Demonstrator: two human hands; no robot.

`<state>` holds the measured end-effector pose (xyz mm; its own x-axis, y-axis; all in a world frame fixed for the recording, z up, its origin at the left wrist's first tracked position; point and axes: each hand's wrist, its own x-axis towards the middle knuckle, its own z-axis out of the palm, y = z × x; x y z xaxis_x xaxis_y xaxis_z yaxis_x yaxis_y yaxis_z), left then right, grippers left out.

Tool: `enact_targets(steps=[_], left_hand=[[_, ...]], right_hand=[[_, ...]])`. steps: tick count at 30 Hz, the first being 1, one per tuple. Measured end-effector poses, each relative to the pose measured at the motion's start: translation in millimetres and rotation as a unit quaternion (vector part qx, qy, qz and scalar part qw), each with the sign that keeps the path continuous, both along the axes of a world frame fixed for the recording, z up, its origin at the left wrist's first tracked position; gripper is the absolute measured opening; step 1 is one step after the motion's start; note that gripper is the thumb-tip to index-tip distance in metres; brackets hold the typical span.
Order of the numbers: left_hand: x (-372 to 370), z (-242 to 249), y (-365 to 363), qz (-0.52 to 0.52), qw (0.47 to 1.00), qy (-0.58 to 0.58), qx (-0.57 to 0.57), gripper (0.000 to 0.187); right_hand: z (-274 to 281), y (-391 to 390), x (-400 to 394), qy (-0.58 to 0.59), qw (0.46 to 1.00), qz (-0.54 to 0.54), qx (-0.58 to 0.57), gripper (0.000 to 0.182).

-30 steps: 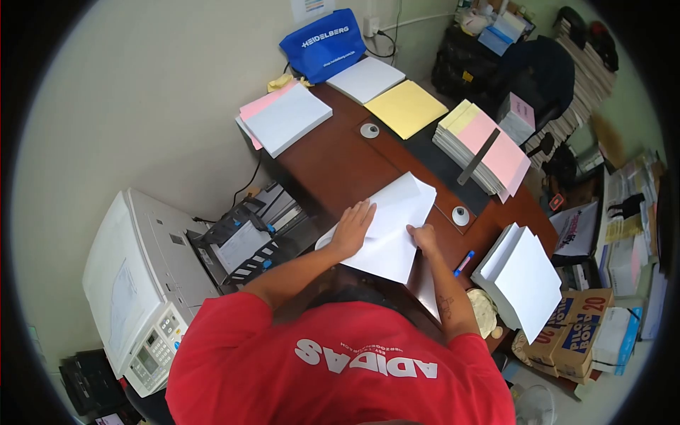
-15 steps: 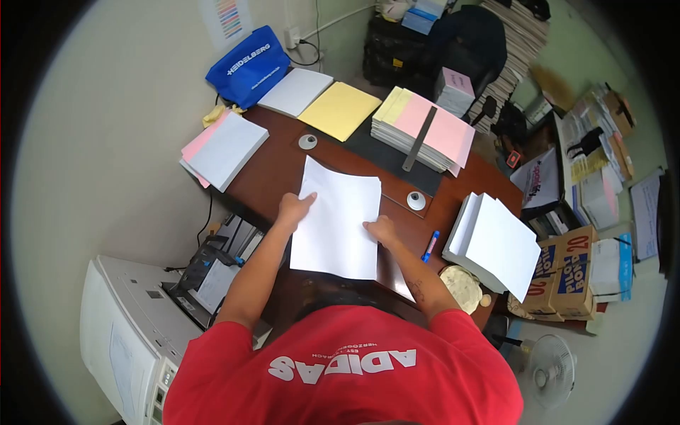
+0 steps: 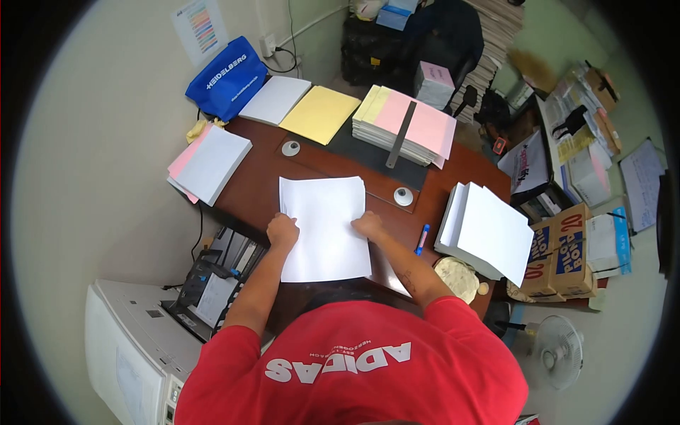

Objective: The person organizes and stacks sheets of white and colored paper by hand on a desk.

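White paper sheets [image 3: 324, 230] are held in front of me over the near side of the brown desk [image 3: 248, 180]. My left hand [image 3: 283, 231] grips their left edge, thumb on top and fingers closed. On the opposite edge, my right hand [image 3: 367, 225] pinches the paper the same way. The sheets look nearly flat, and how many there are cannot be made out. A blue marker [image 3: 422, 239] lies to the right of my right hand, beside a tall stack of white paper [image 3: 492, 230].
Along the desk's back are a pink and yellow paper stack with a metal ruler [image 3: 401, 134] on it, yellow paper [image 3: 320, 115], white paper [image 3: 275, 97] and a blue bag [image 3: 227, 79]. A white-and-pink stack [image 3: 211, 163] sits left. A printer [image 3: 134, 340] and a fan [image 3: 556, 352] flank me.
The sheets have come level and flatter, their raised, curled top edge now straight. Both hands keep hold of the sides. The whole view has shifted slightly.
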<state>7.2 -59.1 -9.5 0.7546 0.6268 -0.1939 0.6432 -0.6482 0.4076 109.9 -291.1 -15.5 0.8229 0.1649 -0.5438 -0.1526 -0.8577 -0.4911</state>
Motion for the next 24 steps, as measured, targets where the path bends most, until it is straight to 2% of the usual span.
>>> enact_targets(steps=[1, 3, 5, 6, 8, 10, 11, 12, 13, 14, 16, 17, 18, 19, 23, 24], left_hand=[[1.5, 2.1, -1.0, -0.015, 1.000, 0.012, 0.010, 0.039], [8.3, 6.9, -1.4, -0.030, 0.999, 0.020, 0.021, 0.041], [4.2, 44.3, -12.8, -0.107, 0.994, 0.029, 0.003, 0.048], [3.7, 55.3, -16.0, -0.105, 0.994, 0.031, 0.002, 0.048], [8.5, 67.2, -18.5, -0.020, 0.998, -0.022, -0.056, 0.055], [13.0, 39.3, -1.4, -0.028, 0.994, -0.042, -0.100, 0.056], [13.1, 30.6, 3.2, 0.005, 0.967, -0.106, -0.230, 0.056], [11.3, 21.5, 6.3, 0.040, 0.919, -0.169, -0.353, 0.056], [7.6, 8.7, 9.7, 0.069, 0.885, -0.203, -0.414, 0.058], [4.3, -8.7, 13.6, 0.073, 0.885, -0.200, -0.413, 0.058], [-11.4, -37.8, 22.0, 0.069, 0.881, -0.279, -0.377, 0.059], [-20.9, -40.9, 27.1, 0.080, 0.882, -0.272, -0.376, 0.059], [-26.7, -44.3, 33.7, 0.023, 0.959, -0.163, -0.230, 0.060], [-36.6, -47.8, 39.7, -0.037, 0.995, -0.042, -0.077, 0.061], [-57.6, -56.4, 25.1, 0.033, 0.995, -0.032, -0.092, 0.064], [-64.3, -61.3, 30.9, 0.025, 0.952, -0.057, -0.301, 0.064]], right_hand=[[2.9, 1.8, -1.6, 0.031, 0.999, -0.027, -0.003, 0.052], [9.3, 6.0, -1.4, 0.018, 1.000, -0.022, -0.011, 0.051], [12.1, 5.6, -3.2, 0.013, 1.000, -0.014, -0.021, 0.050], [16.4, 6.0, -2.7, 0.022, 0.999, -0.024, -0.010, 0.050], [18.7, 6.9, 0.9, 0.037, 0.999, -0.036, 0.001, 0.050], [16.4, 6.1, 0.4, 0.047, 0.999, -0.011, 0.008, 0.052], [14.5, 5.7, -0.1, 0.053, 0.999, -0.010, 0.006, 0.052], [13.2, 5.0, 0.0, 0.045, 0.999, -0.021, 0.001, 0.053], [12.0, 4.9, 0.6, 0.038, 0.999, -0.031, -0.004, 0.054], [2.3, 3.4, 3.6, 0.043, 0.999, -0.029, -0.004, 0.054], [-17.3, -2.4, 6.9, -0.001, 1.000, -0.019, 0.003, 0.057], [-17.9, -5.6, 6.1, -0.037, 0.999, 0.010, -0.007, 0.051], [-18.6, -7.4, 7.8, -0.034, 0.999, 0.032, -0.003, 0.053], [-21.4, -7.9, 8.6, -0.029, 0.998, 0.056, 0.002, 0.055], [-0.8, -11.0, -11.6, 0.043, 0.999, 0.014, 0.031, 0.052], [0.6, -16.5, -12.2, 0.050, 0.990, 0.038, 0.127, 0.053]])
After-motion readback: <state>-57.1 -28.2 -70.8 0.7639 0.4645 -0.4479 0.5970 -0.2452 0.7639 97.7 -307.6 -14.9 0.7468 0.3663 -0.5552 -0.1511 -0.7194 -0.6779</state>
